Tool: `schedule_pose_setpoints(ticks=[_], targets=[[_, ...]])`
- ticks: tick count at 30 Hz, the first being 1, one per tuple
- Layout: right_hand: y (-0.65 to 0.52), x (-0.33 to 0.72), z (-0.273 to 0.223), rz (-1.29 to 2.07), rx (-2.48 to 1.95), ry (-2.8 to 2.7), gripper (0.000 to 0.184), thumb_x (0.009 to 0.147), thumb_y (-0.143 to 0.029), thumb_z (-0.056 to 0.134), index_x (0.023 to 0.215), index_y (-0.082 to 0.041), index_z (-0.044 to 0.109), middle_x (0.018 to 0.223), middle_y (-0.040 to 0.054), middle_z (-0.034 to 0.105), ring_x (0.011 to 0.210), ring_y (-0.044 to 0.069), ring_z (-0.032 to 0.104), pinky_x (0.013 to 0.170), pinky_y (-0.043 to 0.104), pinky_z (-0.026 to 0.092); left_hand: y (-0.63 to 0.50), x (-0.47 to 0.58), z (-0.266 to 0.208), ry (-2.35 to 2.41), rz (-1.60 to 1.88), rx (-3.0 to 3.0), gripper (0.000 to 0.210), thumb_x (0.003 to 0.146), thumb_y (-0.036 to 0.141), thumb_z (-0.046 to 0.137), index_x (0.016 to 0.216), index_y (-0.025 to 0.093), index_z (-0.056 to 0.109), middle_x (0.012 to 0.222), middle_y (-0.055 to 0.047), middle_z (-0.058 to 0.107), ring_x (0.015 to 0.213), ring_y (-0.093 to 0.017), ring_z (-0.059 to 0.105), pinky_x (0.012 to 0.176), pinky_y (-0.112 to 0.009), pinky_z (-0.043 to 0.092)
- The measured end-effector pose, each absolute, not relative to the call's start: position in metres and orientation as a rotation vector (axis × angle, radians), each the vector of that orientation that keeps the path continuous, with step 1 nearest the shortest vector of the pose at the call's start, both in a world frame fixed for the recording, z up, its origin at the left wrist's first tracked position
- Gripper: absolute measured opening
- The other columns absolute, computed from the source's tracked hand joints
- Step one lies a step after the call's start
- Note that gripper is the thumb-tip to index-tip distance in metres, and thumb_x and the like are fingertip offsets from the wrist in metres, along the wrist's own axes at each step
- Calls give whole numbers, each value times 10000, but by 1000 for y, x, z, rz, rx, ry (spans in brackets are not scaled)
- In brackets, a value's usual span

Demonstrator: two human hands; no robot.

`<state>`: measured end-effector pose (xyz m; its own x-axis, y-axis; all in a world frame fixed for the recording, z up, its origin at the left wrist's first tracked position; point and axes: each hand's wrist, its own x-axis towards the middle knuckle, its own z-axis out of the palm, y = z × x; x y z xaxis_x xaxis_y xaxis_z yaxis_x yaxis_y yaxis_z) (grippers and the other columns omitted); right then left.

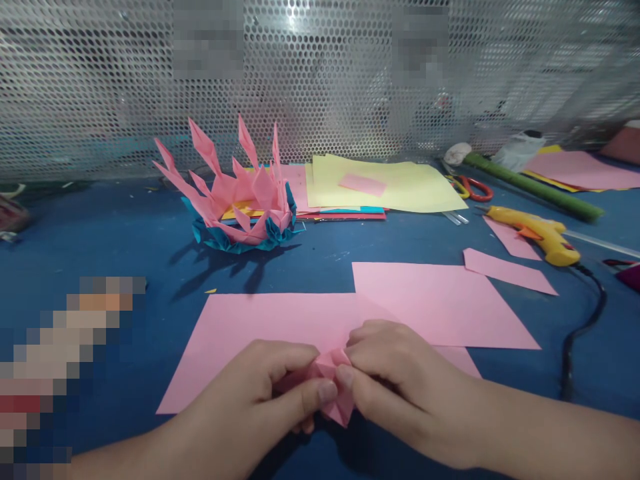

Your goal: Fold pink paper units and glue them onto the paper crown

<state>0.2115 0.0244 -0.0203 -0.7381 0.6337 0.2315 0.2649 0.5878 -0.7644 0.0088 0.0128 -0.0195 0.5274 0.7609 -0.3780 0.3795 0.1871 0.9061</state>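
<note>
Both my hands pinch one small folded piece of pink paper (341, 408) low in the middle of the view. My left hand (270, 393) grips its left side, thumb in front. From the right, my right hand (400, 387) presses thumb and fingers against the upper right side of the fold. Some of the folded paper is hidden behind my fingers. Under and beyond the hands lie flat pink sheets, one at left (260, 327) and one at right (435, 300), overlapping on the blue table (320, 253).
A pink and blue folded-paper crown (240, 230) stands at back left. Behind it lies a stack topped by a yellow sheet (400, 183). Right are red-handled scissors (477, 189), a green-wrapped stick (535, 185) and a yellow glue gun (535, 230) with its cord. A perforated metal panel (320, 87) closes the back.
</note>
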Motion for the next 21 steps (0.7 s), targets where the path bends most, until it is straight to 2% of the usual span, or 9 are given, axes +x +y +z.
schedule_pose_setpoints(ticks=[3, 7, 9, 12, 14, 17, 21], targets=[[23, 212, -21, 958, -778, -2364, 302, 969, -185, 458, 698, -175, 592, 613, -37, 548, 577, 93, 461, 615, 212, 353, 11, 9, -18, 1079, 331, 1384, 295, 877, 388, 584, 694, 180, 685, 637, 30, 577, 641, -136, 522, 611, -210, 411], [23, 212, -22, 932, -803, -2390, 320, 1014, -264, 446, 737, -178, 581, 660, -28, 575, 609, 100, 483, 619, 224, 345, 11, 8, -15, 1075, 265, 1357, 287, 882, 389, 537, 762, 188, 703, 749, -6, 658, 752, -178, 588, 695, -237, 446], [23, 212, -22, 930, -773, -2394, 340, 1019, -241, 419, 703, -184, 532, 641, -32, 521, 603, 105, 454, 608, 225, 338, 11, 8, -13, 1109, 268, 1423, 319, 878, 431, 513, 707, 203, 656, 707, 4, 613, 727, -184, 569, 677, -243, 439], [23, 212, -22, 997, -767, -2386, 342, 1017, -226, 412, 680, -193, 461, 631, -41, 454, 596, 103, 423, 593, 220, 330, 11, 8, -10, 1151, 290, 1516, 392, 876, 491, 453, 588, 227, 489, 627, 31, 467, 661, -175, 481, 620, -248, 393], [23, 212, -21, 1033, -781, -2359, 324, 1023, -239, 415, 703, -196, 438, 651, -46, 443, 600, 95, 412, 586, 209, 324, 10, 9, -9, 1140, 304, 1497, 395, 890, 486, 406, 585, 235, 409, 629, 37, 411, 663, -173, 451, 623, -249, 378], [22, 212, -19, 1101, -860, -2262, 342, 1032, -264, 413, 697, -197, 400, 642, -60, 421, 570, 75, 391, 554, 188, 307, 10, 8, -10, 1125, 325, 1423, 377, 909, 464, 406, 608, 239, 384, 632, 48, 372, 644, -162, 417, 616, -237, 377], [23, 212, -18, 1158, -952, -2124, 400, 940, -273, 573, 608, -193, 364, 557, -82, 359, 494, 60, 328, 466, 185, 253, 13, 7, -15, 1098, 469, 1352, 371, 893, 474, 496, 619, 241, 407, 679, 47, 398, 652, -158, 406, 617, -228, 397]])
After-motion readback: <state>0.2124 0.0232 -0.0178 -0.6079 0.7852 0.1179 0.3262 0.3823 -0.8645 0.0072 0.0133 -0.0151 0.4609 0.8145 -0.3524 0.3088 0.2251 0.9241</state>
